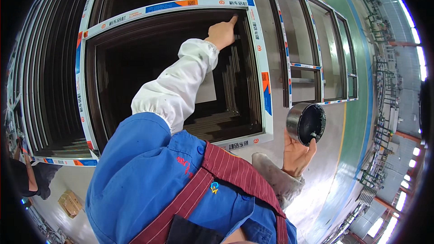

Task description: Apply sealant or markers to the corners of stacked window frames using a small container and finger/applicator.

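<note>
Head view: person's own arms reaching over stacked window frames.
Left hand (pixel 221 32): index fingertip pressed into upper inner corner of dark window frame (pixel 174 74), other fingers curled.
Right hand (pixel 296 153): fingers closed around round metal tin (pixel 306 123), held up beside the frame.

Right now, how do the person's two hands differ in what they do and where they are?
The left hand reaches far up, its forefinger pressing the inner top corner of the dark brown window frame with the white protective tape; the right hand stays low by the body. The left hand holds nothing; the right hand holds a round metal tin with black contents, tilted on its side. Both arms wear sleeve covers.
</note>
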Demonstrator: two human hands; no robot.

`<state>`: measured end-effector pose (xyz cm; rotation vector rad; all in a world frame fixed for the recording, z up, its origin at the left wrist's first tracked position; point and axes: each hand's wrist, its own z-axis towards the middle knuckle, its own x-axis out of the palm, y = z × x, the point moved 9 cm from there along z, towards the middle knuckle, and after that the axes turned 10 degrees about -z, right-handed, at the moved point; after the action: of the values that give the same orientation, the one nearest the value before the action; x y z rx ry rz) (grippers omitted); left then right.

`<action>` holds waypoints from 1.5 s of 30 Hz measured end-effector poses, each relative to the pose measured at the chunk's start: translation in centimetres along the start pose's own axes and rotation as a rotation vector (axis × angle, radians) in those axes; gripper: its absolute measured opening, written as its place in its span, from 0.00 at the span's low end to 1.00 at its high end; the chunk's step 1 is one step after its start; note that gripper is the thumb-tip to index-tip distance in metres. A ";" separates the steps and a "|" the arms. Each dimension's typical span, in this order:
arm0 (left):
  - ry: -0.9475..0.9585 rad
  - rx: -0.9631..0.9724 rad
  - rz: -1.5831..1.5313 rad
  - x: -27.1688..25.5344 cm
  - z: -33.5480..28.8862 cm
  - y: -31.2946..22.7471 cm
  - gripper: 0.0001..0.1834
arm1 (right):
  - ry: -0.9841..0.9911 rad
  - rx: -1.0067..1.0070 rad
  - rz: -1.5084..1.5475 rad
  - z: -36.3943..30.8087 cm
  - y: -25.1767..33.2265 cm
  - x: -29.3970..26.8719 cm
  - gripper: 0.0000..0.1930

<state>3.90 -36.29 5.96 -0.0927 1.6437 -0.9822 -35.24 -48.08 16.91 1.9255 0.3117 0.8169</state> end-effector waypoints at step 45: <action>0.776 0.500 -0.960 -7.8 -21.6 -8.8 0.23 | 0.191 0.057 0.065 -8.2 -5.7 7.0 0.28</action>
<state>-15.31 -26.02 17.32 -0.1842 1.9947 -2.3636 -34.73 -35.87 17.22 1.9218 0.3934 1.0482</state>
